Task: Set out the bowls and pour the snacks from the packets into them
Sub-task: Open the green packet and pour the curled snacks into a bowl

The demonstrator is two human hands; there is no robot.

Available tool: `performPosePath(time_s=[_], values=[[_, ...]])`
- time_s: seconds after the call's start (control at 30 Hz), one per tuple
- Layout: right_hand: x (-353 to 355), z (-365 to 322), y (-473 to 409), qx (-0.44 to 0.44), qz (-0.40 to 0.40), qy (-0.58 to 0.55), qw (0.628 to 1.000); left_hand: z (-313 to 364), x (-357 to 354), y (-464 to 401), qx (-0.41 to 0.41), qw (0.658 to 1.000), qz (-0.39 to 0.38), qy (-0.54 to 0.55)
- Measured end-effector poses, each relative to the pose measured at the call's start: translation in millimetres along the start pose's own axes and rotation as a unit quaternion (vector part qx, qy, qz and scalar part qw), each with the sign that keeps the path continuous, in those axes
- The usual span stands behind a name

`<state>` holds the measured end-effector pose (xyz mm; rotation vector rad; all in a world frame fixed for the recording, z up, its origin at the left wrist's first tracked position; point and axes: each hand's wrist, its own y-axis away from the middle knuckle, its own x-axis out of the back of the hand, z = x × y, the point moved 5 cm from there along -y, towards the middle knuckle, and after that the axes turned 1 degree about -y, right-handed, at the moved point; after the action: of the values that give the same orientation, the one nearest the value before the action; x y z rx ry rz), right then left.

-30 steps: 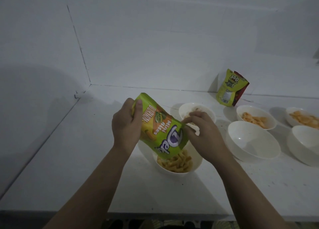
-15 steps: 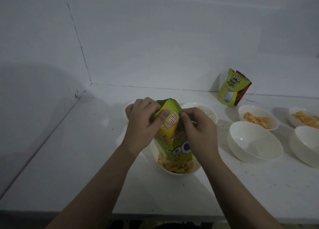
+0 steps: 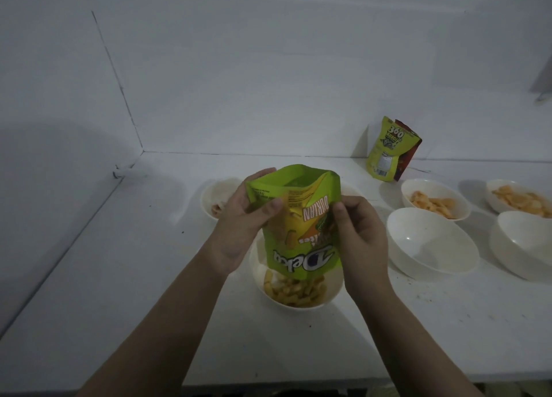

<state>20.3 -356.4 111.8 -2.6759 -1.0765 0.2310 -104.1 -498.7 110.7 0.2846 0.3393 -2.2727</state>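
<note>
Dim light; white walls meet white counter at corner.

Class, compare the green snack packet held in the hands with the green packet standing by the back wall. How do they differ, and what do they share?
The held green snack packet is upside down, mouth toward the white bowl of yellow sticks; the green packet by the wall stands upright. The left hand and right hand grip the first; nothing touches the second. The second shows a red side panel; the first shows orange print. Both are mostly green pouches.

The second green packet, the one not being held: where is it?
In the head view the second green packet stands at the right rear of the counter against the wall, just behind a bowl of orange snacks.
</note>
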Motion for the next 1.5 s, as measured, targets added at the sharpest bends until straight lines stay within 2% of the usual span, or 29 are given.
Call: performPosePath(time_s=[0.17, 0.3, 0.43, 0.53, 0.77, 0.9, 1.07, 1.2, 1.27, 1.37, 1.5], values=[[4, -6, 1, -0.020, -0.063, -0.065, 0.996, 12, -13, 0, -0.037, 0.995, -0.009, -0.087], [10, -12, -5, -0.015, -0.110, -0.052, 0.992, 17, -27, 0, -0.057, 0.989, -0.029, -0.132], [16, -16, -11, -0.029, -0.060, -0.061, 0.996, 22, -26, -1, -0.079, 0.980, 0.051, -0.176], [19, -15, -9, -0.014, -0.038, -0.044, 0.998, 23, -28, 0, -0.088, 0.971, 0.080, -0.209], [12, -9, -7, -0.090, -0.095, -0.062, 0.990, 29, -30, -1, -0.094, 0.972, 0.129, -0.170], [9, 2, -6, -0.128, -0.157, -0.015, 0.979, 32, -28, 0, -0.094, 0.972, 0.152, -0.150], [8, 25, 2, -0.173, -0.209, 0.083, 0.959, 50, -16, -5, -0.119, 0.975, 0.175, -0.069], [7, 22, 1, -0.141, -0.233, 0.160, 0.949, 56, -16, -4, -0.129, 0.973, 0.154, -0.110], [4, 7, -2, -0.116, -0.223, 0.102, 0.963, 53, -20, -1, -0.131, 0.969, 0.148, -0.151], [4, -28, -8, -0.082, -0.158, -0.039, 0.983, 46, -26, 2, -0.121, 0.961, 0.155, -0.196], [3, -51, -10, -0.082, -0.074, -0.118, 0.987, 46, -37, 7, -0.140, 0.958, 0.125, -0.216]])
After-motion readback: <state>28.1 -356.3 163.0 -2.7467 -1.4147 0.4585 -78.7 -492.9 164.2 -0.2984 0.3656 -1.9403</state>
